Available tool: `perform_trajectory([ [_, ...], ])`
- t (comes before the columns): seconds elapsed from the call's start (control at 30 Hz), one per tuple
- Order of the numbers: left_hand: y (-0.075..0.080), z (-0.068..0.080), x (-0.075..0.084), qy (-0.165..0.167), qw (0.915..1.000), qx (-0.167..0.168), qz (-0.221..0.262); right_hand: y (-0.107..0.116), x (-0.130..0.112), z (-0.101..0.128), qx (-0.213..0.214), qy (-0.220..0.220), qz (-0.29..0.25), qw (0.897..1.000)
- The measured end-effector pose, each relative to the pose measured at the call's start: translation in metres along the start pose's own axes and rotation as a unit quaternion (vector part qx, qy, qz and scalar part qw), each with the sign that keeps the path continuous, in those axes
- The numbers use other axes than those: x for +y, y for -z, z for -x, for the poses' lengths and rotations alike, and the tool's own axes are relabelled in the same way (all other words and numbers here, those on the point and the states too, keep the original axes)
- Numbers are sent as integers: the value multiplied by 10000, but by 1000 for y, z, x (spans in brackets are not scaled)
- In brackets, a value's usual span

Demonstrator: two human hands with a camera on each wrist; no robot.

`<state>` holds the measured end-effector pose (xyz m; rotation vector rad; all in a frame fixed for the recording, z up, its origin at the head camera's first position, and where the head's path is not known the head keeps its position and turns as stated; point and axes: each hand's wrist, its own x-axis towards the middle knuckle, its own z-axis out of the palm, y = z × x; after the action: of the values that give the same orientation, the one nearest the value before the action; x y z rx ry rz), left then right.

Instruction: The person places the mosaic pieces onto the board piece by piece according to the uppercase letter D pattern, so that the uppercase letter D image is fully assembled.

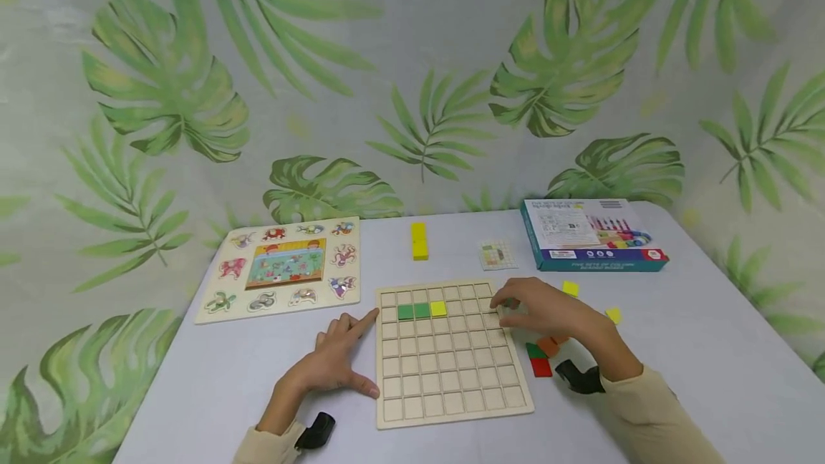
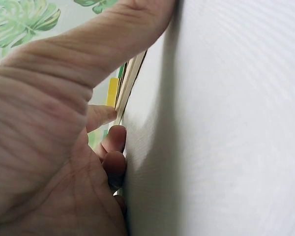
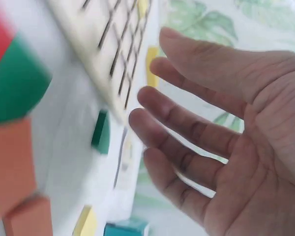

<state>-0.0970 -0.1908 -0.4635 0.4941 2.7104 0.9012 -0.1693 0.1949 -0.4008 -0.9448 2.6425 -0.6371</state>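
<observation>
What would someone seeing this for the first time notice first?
Probably the wooden grid board at the table's centre, bare except for two green tiles and a yellow tile in its second row. The left hand rests flat against the board's left edge, while the right hand hovers open over its right edge. Behind, a wooden animal puzzle and a blue game box flank the scene.

The grid board (image 1: 451, 356) is pale wood, with two green squares (image 1: 413, 311) and one yellow square (image 1: 438, 308) in it. Beside it lie red, green and orange pieces (image 1: 541, 356) and yellow ones (image 1: 613, 315). The box (image 1: 589, 235) looks teal-edged, though its print is too small to read. The wall (image 1: 412, 77) carries green leaves.
</observation>
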Motion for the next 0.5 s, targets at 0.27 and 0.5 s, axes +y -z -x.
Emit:
perform_trajectory([
  [0.27, -1, 1, 0, 9, 10000, 3, -54, 4, 27, 5, 406, -615, 196, 9971],
  [0.5, 0, 0, 0, 19, 10000, -29, -32, 2, 47, 5, 299, -1110, 349, 9928],
])
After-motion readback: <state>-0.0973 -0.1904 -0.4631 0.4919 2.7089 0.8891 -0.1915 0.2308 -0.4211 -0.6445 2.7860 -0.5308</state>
